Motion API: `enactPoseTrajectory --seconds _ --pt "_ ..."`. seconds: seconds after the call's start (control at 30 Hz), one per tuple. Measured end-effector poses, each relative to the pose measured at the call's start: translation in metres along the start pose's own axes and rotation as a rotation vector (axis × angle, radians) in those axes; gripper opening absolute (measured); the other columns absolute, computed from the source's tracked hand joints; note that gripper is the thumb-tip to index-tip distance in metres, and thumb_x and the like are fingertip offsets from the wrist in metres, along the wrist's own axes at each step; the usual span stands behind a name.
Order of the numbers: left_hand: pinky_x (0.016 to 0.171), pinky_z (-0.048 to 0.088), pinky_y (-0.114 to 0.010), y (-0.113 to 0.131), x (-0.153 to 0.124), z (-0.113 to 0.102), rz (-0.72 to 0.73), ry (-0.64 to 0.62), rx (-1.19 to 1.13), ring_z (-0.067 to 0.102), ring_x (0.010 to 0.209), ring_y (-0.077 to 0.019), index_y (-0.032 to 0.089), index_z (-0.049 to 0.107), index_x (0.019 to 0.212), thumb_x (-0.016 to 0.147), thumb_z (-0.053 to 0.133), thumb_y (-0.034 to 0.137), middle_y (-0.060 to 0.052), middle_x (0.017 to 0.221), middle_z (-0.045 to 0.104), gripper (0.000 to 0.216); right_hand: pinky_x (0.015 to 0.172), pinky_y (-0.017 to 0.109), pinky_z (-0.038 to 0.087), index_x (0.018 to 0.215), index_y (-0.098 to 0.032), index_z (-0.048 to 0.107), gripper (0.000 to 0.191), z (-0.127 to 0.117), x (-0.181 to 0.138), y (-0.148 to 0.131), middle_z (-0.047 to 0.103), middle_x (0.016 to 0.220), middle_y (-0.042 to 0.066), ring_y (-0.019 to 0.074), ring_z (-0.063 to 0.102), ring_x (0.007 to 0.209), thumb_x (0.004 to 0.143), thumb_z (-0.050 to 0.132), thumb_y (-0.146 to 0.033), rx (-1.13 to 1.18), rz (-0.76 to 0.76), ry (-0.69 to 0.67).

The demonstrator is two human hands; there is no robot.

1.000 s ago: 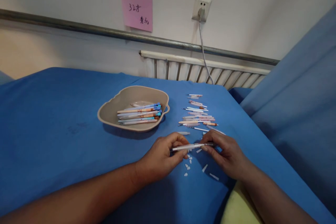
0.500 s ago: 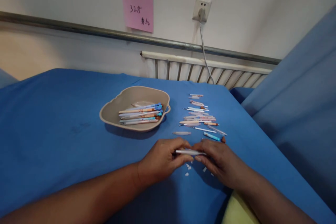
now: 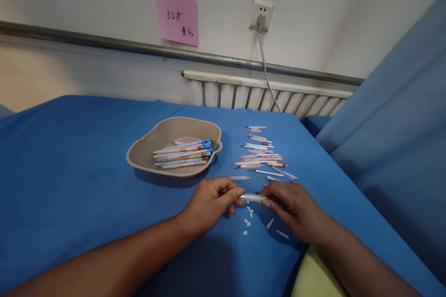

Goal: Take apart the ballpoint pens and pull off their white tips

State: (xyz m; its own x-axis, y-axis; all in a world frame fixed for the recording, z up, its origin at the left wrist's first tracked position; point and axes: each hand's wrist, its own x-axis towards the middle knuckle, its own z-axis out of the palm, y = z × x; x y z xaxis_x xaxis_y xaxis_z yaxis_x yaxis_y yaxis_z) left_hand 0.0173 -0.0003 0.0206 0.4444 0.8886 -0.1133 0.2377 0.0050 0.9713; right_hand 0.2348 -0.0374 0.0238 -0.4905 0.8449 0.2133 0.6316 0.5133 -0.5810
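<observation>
My left hand (image 3: 213, 204) and my right hand (image 3: 291, 206) meet over the blue cloth, each pinching one end of a pale pen barrel (image 3: 253, 198) held level between them. Small white pen bits (image 3: 248, 222) lie scattered on the cloth just under the hands. Beyond my right hand sits a row of loose pen parts (image 3: 262, 155): barrels, refills and tips. A beige tray (image 3: 146, 151) to the upper left holds several assembled pens (image 3: 184, 153) with blue ends. One clear barrel (image 3: 239, 178) lies alone near my left hand.
The blue cloth (image 3: 76, 171) covers the table. A radiator (image 3: 265, 95) and a metal rail run along the wall behind. A pink note (image 3: 177, 17) and a socket with a plugged cable (image 3: 260, 14) hang on the wall. A blue draped surface (image 3: 393, 125) rises at the right.
My hands have drawn closer together, and the long white piece between them now shows shorter. The hands shifted slightly toward me and then back.
</observation>
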Motion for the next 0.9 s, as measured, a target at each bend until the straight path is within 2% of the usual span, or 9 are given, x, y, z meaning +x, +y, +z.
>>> enactPoseTrajectory --seconds 0.1,0.37,0.47,0.63,0.9 --pt "0.044 0.039 -0.018 0.002 0.002 0.0 -0.04 -0.017 -0.063 0.051 0.042 -0.0077 0.013 0.061 0.066 0.079 0.06 0.033 0.003 0.047 0.059 0.024 0.063 0.025 0.041 0.094 -0.02 0.058 0.012 0.0 0.0 0.0 0.062 0.08 0.001 0.0136 0.057 0.072 0.092 0.046 -0.021 -0.015 0.021 -0.008" --pt "0.034 0.034 -0.017 -0.002 0.005 0.003 -0.157 -0.072 -0.193 0.045 0.032 -0.0059 0.015 0.051 0.064 0.077 0.061 0.044 0.003 0.05 0.061 0.033 0.061 0.024 0.038 0.094 -0.02 0.057 0.012 0.0 -0.002 -0.002 0.062 0.078 0.002 0.0142 0.056 0.07 0.092 0.045 -0.022 -0.06 0.001 0.002" --pt "0.036 0.036 -0.017 -0.005 0.006 0.001 -0.184 -0.098 -0.242 0.048 0.035 -0.0066 0.014 0.052 0.066 0.079 0.059 0.047 0.002 0.052 0.062 0.036 0.062 0.025 0.038 0.095 -0.02 0.057 0.012 0.0 -0.002 -0.001 0.062 0.08 0.002 0.0143 0.056 0.072 0.092 0.046 -0.022 -0.068 0.03 -0.006" --pt "0.046 0.045 -0.019 -0.008 0.01 -0.004 -0.102 -0.13 -0.259 0.057 0.049 -0.0085 0.012 0.06 0.08 0.073 0.068 0.035 -0.002 0.068 0.067 0.025 0.064 0.025 0.039 0.095 -0.021 0.057 0.011 -0.001 0.0 0.004 0.062 0.08 0.001 0.0137 0.056 0.072 0.092 0.046 -0.023 -0.024 0.066 0.01" --pt "0.045 0.046 -0.02 -0.01 0.009 -0.002 -0.083 -0.082 -0.228 0.057 0.046 -0.0084 0.011 0.061 0.079 0.072 0.067 0.025 -0.001 0.064 0.067 0.016 0.064 0.024 0.04 0.092 -0.021 0.06 0.011 0.004 0.003 0.005 0.062 0.078 0.0 0.0124 0.057 0.071 0.091 0.049 -0.023 0.034 0.034 0.033"
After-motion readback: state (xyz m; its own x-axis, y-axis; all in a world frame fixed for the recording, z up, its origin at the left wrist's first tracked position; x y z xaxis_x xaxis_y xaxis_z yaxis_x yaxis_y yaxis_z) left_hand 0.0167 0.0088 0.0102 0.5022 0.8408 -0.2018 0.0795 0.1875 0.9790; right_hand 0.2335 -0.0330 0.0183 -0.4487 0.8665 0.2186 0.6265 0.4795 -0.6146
